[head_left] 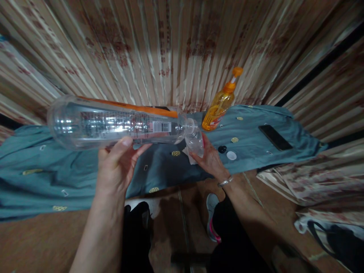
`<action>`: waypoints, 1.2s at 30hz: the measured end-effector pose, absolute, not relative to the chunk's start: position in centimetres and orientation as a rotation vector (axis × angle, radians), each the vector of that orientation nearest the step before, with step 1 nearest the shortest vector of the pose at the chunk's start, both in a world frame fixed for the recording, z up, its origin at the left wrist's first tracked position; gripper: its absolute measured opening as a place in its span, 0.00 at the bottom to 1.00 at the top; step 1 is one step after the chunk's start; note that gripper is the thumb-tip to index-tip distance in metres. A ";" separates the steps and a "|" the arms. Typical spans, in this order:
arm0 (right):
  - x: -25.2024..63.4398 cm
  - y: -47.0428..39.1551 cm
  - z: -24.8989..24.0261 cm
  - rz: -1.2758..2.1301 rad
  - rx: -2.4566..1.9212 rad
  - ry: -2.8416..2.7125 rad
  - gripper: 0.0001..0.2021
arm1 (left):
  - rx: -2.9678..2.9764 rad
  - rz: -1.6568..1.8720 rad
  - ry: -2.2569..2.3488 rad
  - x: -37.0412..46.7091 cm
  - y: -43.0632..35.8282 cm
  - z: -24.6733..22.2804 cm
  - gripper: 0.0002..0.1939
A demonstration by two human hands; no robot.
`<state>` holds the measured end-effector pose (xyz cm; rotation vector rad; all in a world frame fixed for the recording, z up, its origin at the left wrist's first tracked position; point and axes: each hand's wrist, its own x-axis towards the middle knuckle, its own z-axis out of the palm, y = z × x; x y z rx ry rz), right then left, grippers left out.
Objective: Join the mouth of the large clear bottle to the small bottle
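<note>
The left hand (119, 161) is gripping a large, clear, orange-labelled plastic bottle (113, 123) sideways, apparently pouring into the small, clear plastic container (195, 143) the right hand (212, 158) is clasping, probably needing steady alignment next.

A black phone (275, 137) lies on blue-green cloth (251, 146) near patterned curtains (176, 49).

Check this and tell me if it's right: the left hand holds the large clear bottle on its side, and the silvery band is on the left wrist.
Not quite: the head view shows the silvery band on the wrist of the right hand. The left hand does hold the large clear bottle on its side.
</note>
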<state>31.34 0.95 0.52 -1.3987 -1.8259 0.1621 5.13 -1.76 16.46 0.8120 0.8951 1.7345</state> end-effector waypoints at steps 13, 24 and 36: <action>31.4 1.0 0.6 0.140 -1.406 -1.832 0.45 | 0.840 1.713 0.910 4.7 -1.7 16.0 0.21; 31.3 0.9 0.8 0.135 -1.388 -1.830 0.43 | 0.807 1.732 0.905 5.1 -1.8 16.5 0.22; 31.4 1.1 0.6 0.142 -1.382 -1.829 0.44 | 0.803 1.740 0.909 5.2 -1.7 16.5 0.22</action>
